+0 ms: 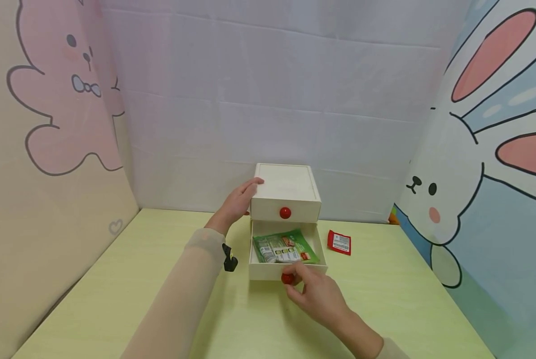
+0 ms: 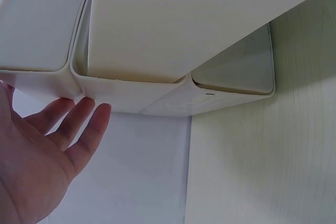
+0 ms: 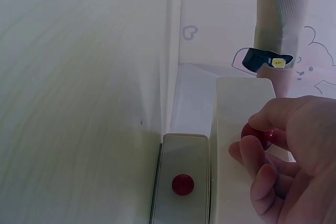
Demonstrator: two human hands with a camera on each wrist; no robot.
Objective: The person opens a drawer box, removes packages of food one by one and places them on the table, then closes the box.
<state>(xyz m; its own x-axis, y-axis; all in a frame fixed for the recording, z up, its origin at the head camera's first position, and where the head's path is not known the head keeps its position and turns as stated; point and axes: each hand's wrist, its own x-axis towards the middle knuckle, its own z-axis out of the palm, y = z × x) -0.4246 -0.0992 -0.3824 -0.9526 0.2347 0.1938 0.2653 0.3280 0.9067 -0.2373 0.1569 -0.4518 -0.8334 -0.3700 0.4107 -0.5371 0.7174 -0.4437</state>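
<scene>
A small white drawer cabinet (image 1: 286, 180) stands against the back wall, its upper drawer closed and its lower drawer (image 1: 261, 271) pulled out. Inside the lower drawer lies a green packet (image 1: 286, 247) with printed panels. My right hand (image 1: 319, 294) pinches the round red knob (image 1: 287, 278) on that drawer's front between thumb and fingers. Up at the cabinet's left side, my left hand (image 1: 237, 203) rests against the top edge. The left wrist view has its extended fingers (image 2: 89, 135) touching the cabinet's rim. Another red knob (image 3: 182, 184) sits on the closed upper drawer.
A small red packet with a white label (image 1: 341, 243) lies on the pale yellow-green table (image 1: 367, 299), right of the drawer. White sheeting (image 1: 272, 99) hangs behind the cabinet. Side panels carry a pink bear (image 1: 66, 114) and a white rabbit (image 1: 447, 184).
</scene>
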